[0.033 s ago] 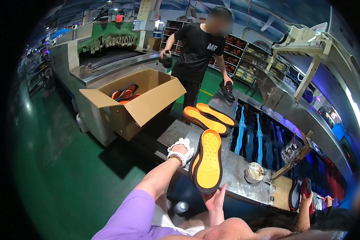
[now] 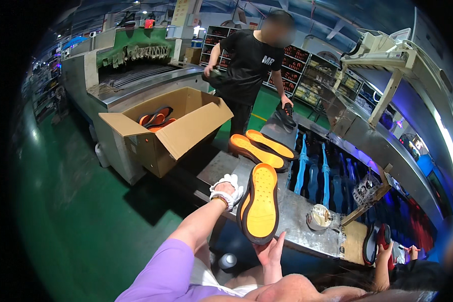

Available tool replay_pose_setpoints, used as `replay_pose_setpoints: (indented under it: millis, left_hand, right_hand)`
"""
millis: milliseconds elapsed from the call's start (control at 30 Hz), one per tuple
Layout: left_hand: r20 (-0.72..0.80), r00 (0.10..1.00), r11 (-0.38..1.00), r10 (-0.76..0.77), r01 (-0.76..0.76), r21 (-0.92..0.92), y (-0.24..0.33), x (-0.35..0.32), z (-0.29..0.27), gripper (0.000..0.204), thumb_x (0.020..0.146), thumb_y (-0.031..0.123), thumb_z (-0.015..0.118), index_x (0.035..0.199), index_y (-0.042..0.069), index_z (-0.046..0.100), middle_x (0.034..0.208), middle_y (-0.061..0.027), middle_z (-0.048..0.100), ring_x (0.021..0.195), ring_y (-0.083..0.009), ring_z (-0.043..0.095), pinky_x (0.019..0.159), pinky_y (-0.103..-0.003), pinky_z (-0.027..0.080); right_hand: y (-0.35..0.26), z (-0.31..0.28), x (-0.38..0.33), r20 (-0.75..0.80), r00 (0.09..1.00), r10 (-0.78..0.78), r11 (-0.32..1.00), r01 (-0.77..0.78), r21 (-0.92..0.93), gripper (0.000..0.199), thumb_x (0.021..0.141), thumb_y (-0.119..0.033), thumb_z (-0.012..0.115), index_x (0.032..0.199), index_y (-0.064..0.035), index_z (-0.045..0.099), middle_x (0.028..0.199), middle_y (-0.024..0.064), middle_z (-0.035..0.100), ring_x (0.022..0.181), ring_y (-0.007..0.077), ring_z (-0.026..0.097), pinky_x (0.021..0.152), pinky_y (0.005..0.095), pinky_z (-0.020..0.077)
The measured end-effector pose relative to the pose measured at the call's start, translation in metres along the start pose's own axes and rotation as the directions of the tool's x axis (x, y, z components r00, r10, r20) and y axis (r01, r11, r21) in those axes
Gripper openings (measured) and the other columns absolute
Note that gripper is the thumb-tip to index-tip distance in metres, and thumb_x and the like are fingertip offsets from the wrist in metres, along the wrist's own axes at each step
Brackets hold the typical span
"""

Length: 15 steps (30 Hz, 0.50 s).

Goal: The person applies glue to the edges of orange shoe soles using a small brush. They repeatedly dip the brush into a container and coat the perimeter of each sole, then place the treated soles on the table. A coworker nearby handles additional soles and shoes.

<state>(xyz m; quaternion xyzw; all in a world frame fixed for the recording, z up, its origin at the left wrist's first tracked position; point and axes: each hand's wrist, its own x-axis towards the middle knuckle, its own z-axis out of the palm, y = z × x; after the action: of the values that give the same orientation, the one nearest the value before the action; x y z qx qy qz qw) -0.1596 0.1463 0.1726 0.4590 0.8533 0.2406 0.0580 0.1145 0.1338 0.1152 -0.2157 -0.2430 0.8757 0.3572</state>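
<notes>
A yellow-and-black shoe sole (image 2: 262, 201) is held up before me, its yellow face toward me, with a second sole's orange edge (image 2: 244, 206) showing behind its left side. My right hand (image 2: 270, 254) is closed on the lower end, thumb at the side and fingers partly hidden beneath. In a white glove that bares part of its back, my left hand (image 2: 226, 191) is curled against the left edge; its fingertips are partly hidden. Past them, two more soles (image 2: 259, 151) (image 2: 272, 143) lie side by side on the metal bench (image 2: 299, 209).
On the bench stands a white tub (image 2: 319, 217). An open cardboard box (image 2: 199, 128) with soles is at left. Across the bench, a person in black (image 2: 249, 65) holds a dark shoe (image 2: 285, 117). Another person's hand (image 2: 384, 256) holds a red-and-black shoe at right. Blue-lit machinery (image 2: 337, 173) runs alongside.
The person across has drawn the dark object in the hand at the picture's left in toward their body. My hands and the soles have hardly moved.
</notes>
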Motion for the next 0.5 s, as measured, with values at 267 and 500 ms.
replay_pose_setpoints:
  millis: [267,500]
  left_hand:
    - [-0.014,1.000,1.000,0.000,0.000,-0.013,-0.002,-0.001,-0.002,0.051,0.095,0.044,0.058,0.126,0.003,0.059,0.128,-0.0267,0.058,0.119,-0.0438,0.060,0.099,-0.053,0.051]
    - [-0.047,0.999,1.000,0.022,-0.023,-0.015,-0.007,0.002,0.004,0.050,0.095,0.044,0.060,0.124,0.003,0.059,0.127,-0.0272,0.059,0.117,-0.0442,0.061,0.097,-0.053,0.051]
  right_hand:
    - [-0.021,0.023,-0.005,0.120,0.986,0.119,0.992,-0.112,-0.062,0.093,0.099,-0.078,0.033,0.157,-0.0056,0.039,0.158,0.0128,0.047,0.145,0.0290,0.043,0.119,0.0518,0.0330]
    - [-0.026,0.036,0.013,0.017,0.996,0.082,0.983,-0.078,-0.167,0.068,0.104,-0.059,0.049,0.147,-0.0066,0.052,0.147,0.0098,0.059,0.131,0.0252,0.059,0.110,0.0437,0.0483]
